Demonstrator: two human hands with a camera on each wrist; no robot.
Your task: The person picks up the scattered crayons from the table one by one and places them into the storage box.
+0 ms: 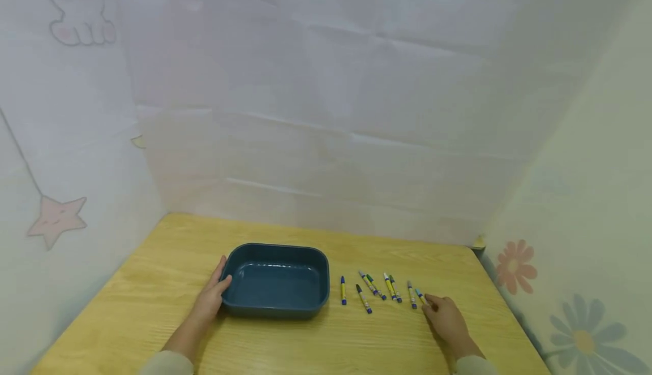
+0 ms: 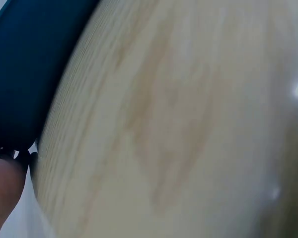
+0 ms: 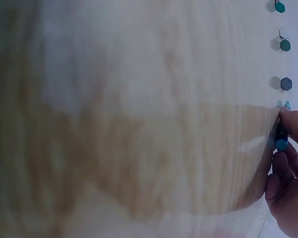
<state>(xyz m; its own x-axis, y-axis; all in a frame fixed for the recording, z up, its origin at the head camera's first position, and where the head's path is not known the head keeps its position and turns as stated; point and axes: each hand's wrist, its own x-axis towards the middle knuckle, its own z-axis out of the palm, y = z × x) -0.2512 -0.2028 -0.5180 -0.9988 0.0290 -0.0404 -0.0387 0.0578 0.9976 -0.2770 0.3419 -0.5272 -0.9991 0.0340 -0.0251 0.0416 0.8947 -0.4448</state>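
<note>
Head view: slim crayon [image 1: 420, 295] between right fingers [image 1: 438, 301]; glossy round-cornered tray [image 1: 277, 285].

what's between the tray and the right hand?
Seven crayons lie on the table between the tray and the right hand, which pinches an eighth crayon; the head view shows this.

The head camera looks forward and down at the table [image 1: 367, 344] both wrist cameras see close up.

The rectangular, round-cornered basin [image 1: 270, 311] is dark blue-green, the slim crayons [image 1: 343, 292] are patterned yellow with blue ends, the wooden worktop [image 1: 285, 344] is yellow-grained, and the pale sheet [image 1: 326, 137] carries a pink five-pointed star [image 1: 57, 219].
</note>
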